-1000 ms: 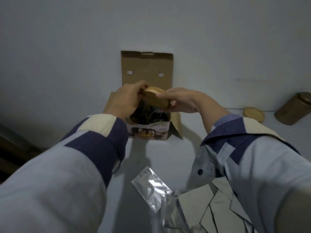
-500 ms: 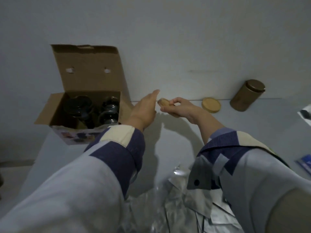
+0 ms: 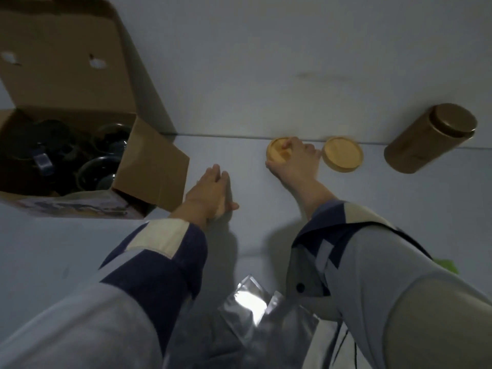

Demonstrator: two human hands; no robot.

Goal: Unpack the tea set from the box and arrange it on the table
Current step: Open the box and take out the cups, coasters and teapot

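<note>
Grip: the right hand (image 3: 291, 162) holds a round, shallow, pale wooden coaster (image 3: 278, 153) at the rim, thumb on the near edge and fingers laid over the top, setting it low at the white table (image 3: 80, 249); whether it rests fully on the surface cannot be told. The left hand (image 3: 210, 193) holds nothing, fingers straight and together, hovering over or resting on the table.

Location, relative to the open brown cardboard box (image 3: 149, 166): the held coaster lies well to the box's right, at the table's far edge by the wall. A second round wooden coaster (image 3: 343, 154) lies just right of the hand, close to the first. A tall bronze-coloured cylindrical canister (image 3: 430, 138) stands further right. The left hand is just right of the box's side flap. Dark glass pieces (image 3: 101, 166) of the tea set remain inside the box.

Risks, as judgement:
- The two coasters sit close; releasing carelessly may knock one onto the other.
- The remaining pieces appear to be glass, packed tight; lifting one may drag or strike a neighbour.
- Crinkled silver foil wrapping (image 3: 250, 302) lies near the person, well in front of the box, and could snag a sleeve.

Markings: a printed picture strip runs along the box's front; no writing or brand is legible. The canister shows no readable label.
</note>
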